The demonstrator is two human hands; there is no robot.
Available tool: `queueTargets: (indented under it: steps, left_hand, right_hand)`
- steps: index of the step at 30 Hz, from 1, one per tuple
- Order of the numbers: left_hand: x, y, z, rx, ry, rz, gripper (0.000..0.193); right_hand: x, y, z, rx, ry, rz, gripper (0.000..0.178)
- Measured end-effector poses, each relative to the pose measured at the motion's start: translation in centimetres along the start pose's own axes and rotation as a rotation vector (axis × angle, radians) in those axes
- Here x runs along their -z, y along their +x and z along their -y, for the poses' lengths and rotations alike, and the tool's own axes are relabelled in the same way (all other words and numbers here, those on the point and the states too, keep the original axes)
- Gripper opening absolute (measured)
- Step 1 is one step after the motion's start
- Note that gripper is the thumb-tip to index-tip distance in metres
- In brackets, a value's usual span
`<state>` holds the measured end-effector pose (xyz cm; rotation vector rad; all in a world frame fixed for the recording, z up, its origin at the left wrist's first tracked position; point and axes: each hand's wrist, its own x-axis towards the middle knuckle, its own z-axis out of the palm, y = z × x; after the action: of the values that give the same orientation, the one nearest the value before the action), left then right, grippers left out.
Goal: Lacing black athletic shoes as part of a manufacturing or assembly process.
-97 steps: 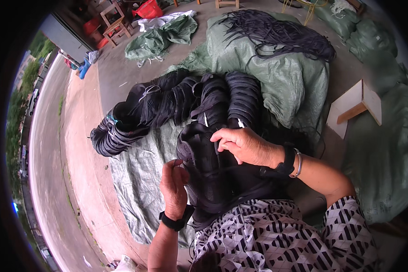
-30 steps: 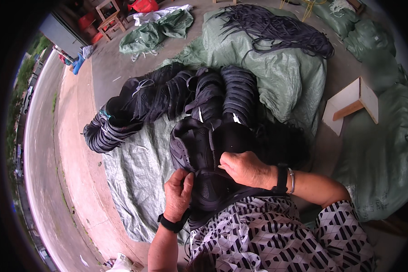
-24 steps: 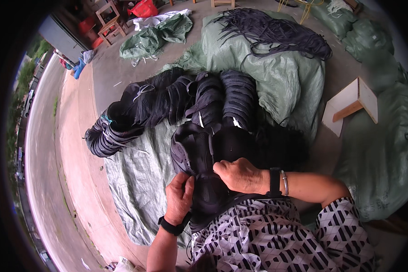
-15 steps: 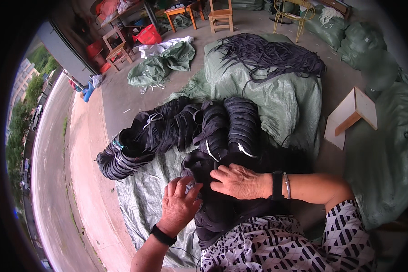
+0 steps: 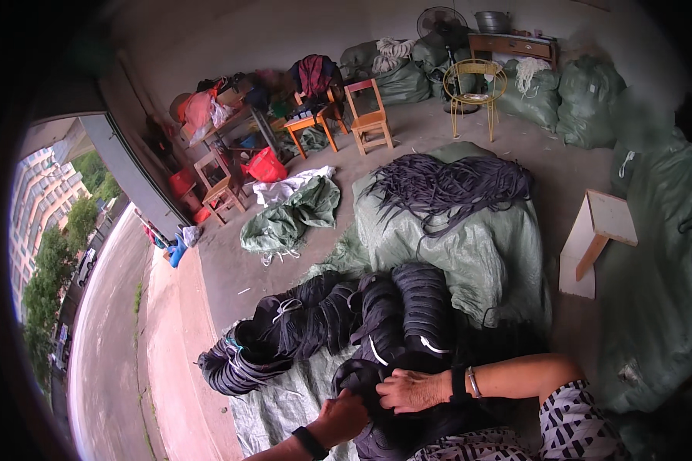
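Observation:
Dark cloth, looking like a soft cap-shaped piece [image 5: 352,374], lies at my lap near the lower edge. My left hand [image 5: 341,419] is closed at its left side, fingers pinched on the cloth. On the right, my right hand [image 5: 414,390] curls its fingers down onto the same dark cloth; its fingertips are partly hidden. Just beyond the hands lie tied stacks of nested black cloth pieces [image 5: 425,303], ribbed like rolls, with white ties. Another tied stack [image 5: 246,367] curves off to the left.
A pale green woven sheet [image 5: 273,415] lies under the stacks. Beyond stands a large green sack [image 5: 484,261] topped by a heap of dark strips [image 5: 454,188]. A white board piece [image 5: 598,230] and green sacks [image 5: 661,292] are at right; wooden chairs [image 5: 369,117] stand behind.
The view has tilted up, so everything sits lower and more of the room shows. My left hand has drawn nearer my right, its fingers now more tightly closed.

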<state>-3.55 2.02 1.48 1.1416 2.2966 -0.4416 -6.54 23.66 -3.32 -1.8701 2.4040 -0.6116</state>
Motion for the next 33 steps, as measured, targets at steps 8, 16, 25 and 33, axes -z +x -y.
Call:
queueTargets:
  steps: [8, 16, 25, 33]
  left_hand:
    - [-2.8, 3.6, 3.4, -0.019, -0.596, -0.723, 0.018]
    - [1.0, 4.0, -0.9, 0.192, -0.707, -0.247, 0.025]
    - [-1.8, 3.9, -1.4, 0.091, -0.325, -0.228, 0.027]
    - [0.1, -1.0, -2.8, 0.522, -1.375, -0.804, 0.004]
  right_hand:
    - [-0.5, -0.8, 0.0, 0.030, -0.059, -0.128, 0.025]
    - [-1.4, -2.3, -0.1, 0.048, -0.321, -0.287, 0.013]
    - [-1.3, -2.1, -0.2, 0.028, -0.155, -0.250, 0.013]
    - [-0.8, -0.3, 2.9, -0.110, 0.316, -0.322, 0.024]
